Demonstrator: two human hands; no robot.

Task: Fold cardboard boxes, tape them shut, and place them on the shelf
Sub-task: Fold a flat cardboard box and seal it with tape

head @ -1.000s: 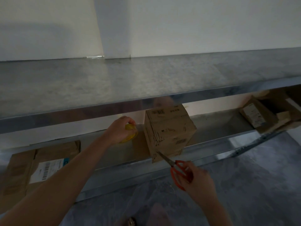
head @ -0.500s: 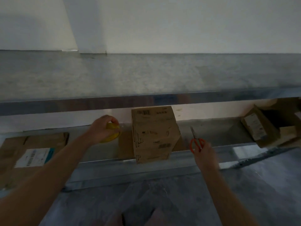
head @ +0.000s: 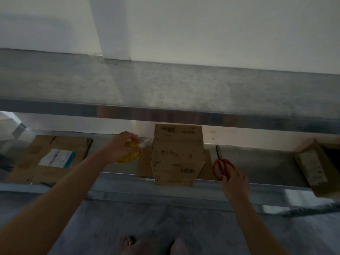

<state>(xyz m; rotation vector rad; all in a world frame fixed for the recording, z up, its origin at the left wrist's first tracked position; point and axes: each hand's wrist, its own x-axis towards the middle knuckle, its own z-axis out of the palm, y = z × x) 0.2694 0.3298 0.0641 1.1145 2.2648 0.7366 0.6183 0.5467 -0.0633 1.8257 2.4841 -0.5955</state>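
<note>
A folded cardboard box (head: 178, 153) stands on the lower metal shelf (head: 257, 159), on top of a flat piece of cardboard, its front hanging a little over the shelf edge. My left hand (head: 120, 147) grips a yellow roll of tape (head: 128, 155) just left of the box, with a clear strip of tape running toward the box. My right hand (head: 233, 183) holds the orange handles of the scissors (head: 221, 164), which lie on the shelf to the right of the box, blades pointing toward the wall.
A flattened cardboard box with a white label (head: 53, 159) lies on the shelf at the left. An open cardboard box (head: 316, 164) sits at the far right. The upper metal shelf (head: 165, 89) overhangs the lower one. Grey floor and my feet are below.
My right hand carried the scissors from in front of the box to its right side and lowered them onto the shelf. My left hand stayed on the tape roll.
</note>
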